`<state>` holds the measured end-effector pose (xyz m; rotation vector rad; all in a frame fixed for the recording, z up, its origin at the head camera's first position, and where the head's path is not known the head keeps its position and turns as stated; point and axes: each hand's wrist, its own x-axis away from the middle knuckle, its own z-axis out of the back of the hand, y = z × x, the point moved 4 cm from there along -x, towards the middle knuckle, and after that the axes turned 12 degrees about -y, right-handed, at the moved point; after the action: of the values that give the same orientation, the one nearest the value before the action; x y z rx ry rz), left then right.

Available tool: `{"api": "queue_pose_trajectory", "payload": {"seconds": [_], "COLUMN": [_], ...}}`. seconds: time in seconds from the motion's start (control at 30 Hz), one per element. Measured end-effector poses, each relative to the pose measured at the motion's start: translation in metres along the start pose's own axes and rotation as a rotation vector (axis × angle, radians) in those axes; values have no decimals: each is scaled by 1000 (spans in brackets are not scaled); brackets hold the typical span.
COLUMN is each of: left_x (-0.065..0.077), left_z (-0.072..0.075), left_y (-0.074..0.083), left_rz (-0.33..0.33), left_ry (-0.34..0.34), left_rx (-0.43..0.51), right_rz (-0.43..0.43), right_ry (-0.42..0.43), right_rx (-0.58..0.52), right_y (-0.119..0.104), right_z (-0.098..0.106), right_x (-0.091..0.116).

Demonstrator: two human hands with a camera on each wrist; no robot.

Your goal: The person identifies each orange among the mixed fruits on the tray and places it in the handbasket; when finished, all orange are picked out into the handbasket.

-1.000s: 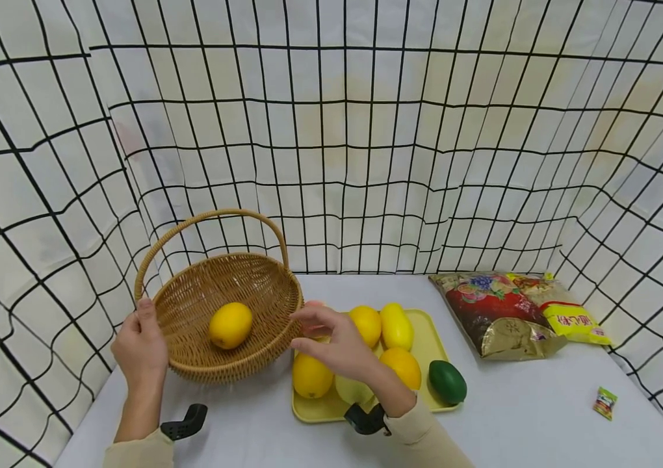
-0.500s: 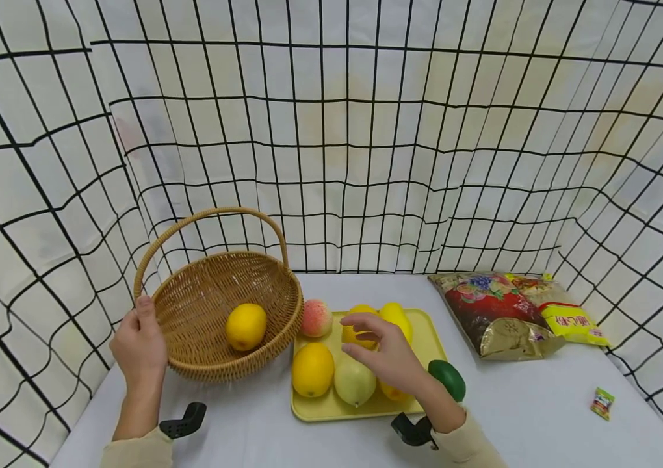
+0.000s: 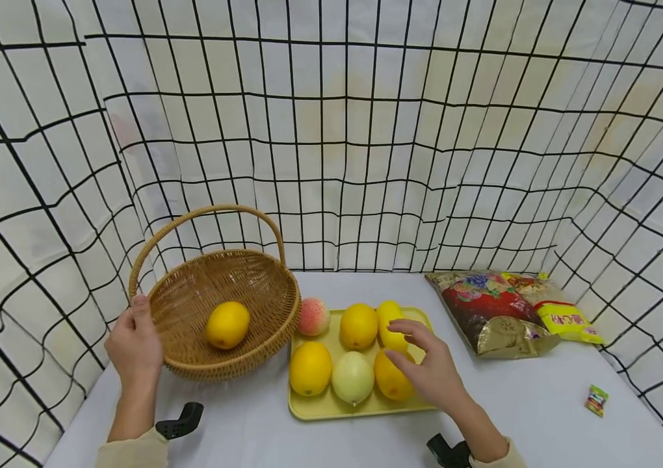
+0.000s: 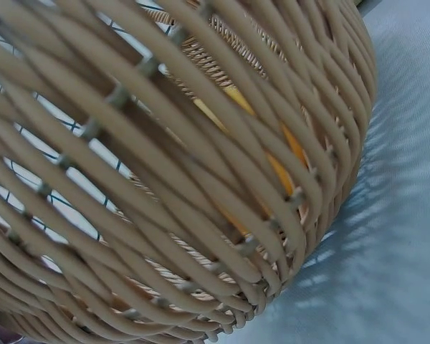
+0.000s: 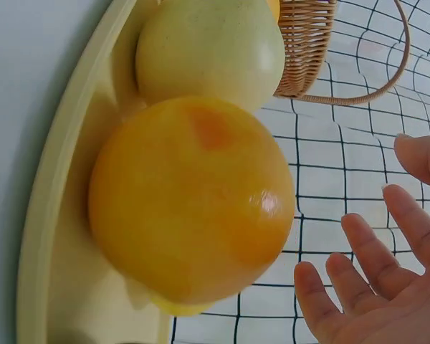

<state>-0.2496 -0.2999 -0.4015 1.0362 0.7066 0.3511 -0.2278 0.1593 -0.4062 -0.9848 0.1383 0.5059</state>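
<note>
My left hand [image 3: 135,341] grips the left rim of a wicker basket [image 3: 191,286] near the handle's base, the basket tilted toward me. Inside lies one yellow oval fruit [image 3: 228,325]; in the left wrist view the basket's weave [image 4: 201,165] hides most of it. My right hand [image 3: 433,370] hovers with fingers spread and bent over the right side of a yellow tray [image 3: 331,413], holding nothing. Nearest it are an orange fruit [image 5: 193,201] and a long yellow fruit [image 3: 392,328]. A pale green pear [image 3: 353,378], two more yellow-orange fruits, including one orange [image 3: 359,325], and a pink peach [image 3: 313,316] stand left of them.
A red and gold bag [image 3: 489,318] and a yellow-labelled packet [image 3: 568,322] lie at the back right. A small candy wrapper [image 3: 597,400] is near the right edge. A black wire grid [image 3: 343,162] surrounds the white table.
My right hand has drawn away from the basket and moved right over the tray, now covering the dark green fruit's place. The yellow fruit rolled right, then back left in the basket.
</note>
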Motion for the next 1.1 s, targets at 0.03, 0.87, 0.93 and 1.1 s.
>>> {"api": "queue_pose_trajectory", "payload": {"seconds": [0.03,0.87,0.93,1.1], "left_x": [0,-1,0,1], "left_z": [0,1,0,-1], "left_y": [0,-1,-1,-1], "left_rz": [1,-5,-3,-6], "left_ry": [0,9,11,19], "left_rx": [0,-8,-8,-9], "right_rz": [-3,-192,-210,-278], "right_ry": [3,46,42,23], "right_rx": [5,-78,-74,-55], "right_y": [0,29,30,32], "right_z": [1,-21,-23,-27], "right_x": [2,31,32,34]}}
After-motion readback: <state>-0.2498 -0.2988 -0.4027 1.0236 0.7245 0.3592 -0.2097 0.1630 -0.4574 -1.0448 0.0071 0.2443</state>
